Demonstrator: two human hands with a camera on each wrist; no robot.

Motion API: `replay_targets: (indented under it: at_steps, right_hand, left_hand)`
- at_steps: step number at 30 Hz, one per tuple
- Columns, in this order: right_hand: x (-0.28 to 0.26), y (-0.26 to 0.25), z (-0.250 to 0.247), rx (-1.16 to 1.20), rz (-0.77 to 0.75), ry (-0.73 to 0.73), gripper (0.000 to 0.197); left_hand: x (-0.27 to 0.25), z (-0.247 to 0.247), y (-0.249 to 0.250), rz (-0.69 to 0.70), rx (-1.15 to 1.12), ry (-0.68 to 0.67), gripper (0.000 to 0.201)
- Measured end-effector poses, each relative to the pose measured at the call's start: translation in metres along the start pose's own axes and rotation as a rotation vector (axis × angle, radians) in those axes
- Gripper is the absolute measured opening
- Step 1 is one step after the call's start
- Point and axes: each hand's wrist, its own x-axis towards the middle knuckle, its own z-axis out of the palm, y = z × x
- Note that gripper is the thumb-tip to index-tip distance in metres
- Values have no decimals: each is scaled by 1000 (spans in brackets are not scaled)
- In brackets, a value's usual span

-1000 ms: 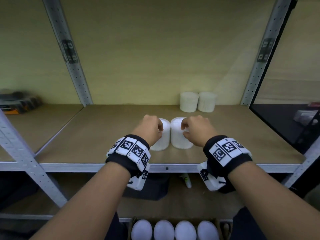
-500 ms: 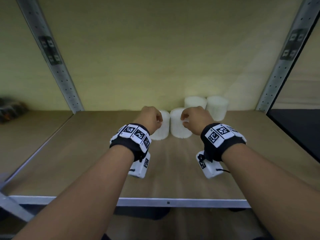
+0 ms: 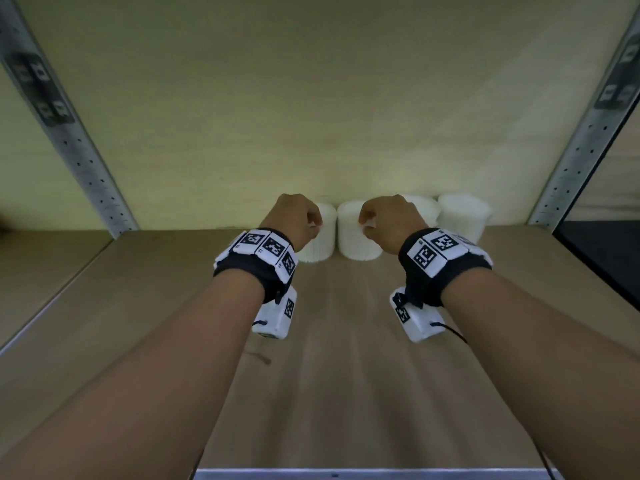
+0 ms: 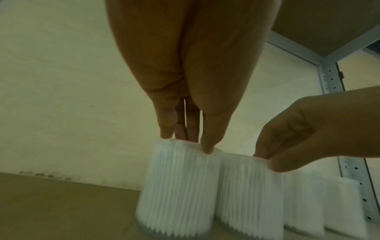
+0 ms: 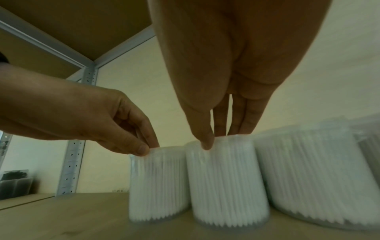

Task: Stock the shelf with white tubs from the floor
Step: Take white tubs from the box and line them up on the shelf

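Several white ribbed tubs stand in a row at the back of the wooden shelf (image 3: 346, 341). My left hand (image 3: 313, 220) pinches the top rim of the leftmost tub (image 3: 320, 244) (image 4: 176, 186) (image 5: 158, 183) with thumb and fingertips. Just to its right, my right hand (image 3: 367, 221) pinches the rim of the second tub (image 3: 355, 237) (image 5: 226, 186) (image 4: 246, 191) the same way. Both tubs sit on the shelf board near the back wall, side by side. Two more tubs (image 3: 462, 216) (image 5: 308, 178) stand to the right, one partly hidden behind my right hand.
Perforated metal uprights (image 3: 69, 133) (image 3: 581, 140) frame the bay at left and right. The shelf's metal front edge (image 3: 346, 474) runs along the bottom. An upper shelf board (image 5: 61, 32) lies overhead. A dark container (image 5: 14, 183) sits in the neighbouring bay to the left.
Both hands have carried their tubs from near the shelf's front edge deep to the back, next to the two tubs standing there. My head has moved closer to the shelf.
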Motion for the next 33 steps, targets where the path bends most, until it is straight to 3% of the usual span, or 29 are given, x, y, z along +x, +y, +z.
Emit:
replay_targets:
  at_steps: [12,17,20,33]
  right_hand:
    - [13,1,4,-46,19,-17,26]
    - [3,-7,-9,-38,17,-136,39]
    - [-19,-12,-17,-29,-1,-117,43]
    - [-189,-16,-64,-41,35,-69,37]
  left_hand:
    - [14,10,0,17,42,50,20]
    - [7,-14,8,11,200,-186,41]
    - [-14,-26,17,-4,200,-224,51]
    - [-172,-41,91,19,87,-232,49]
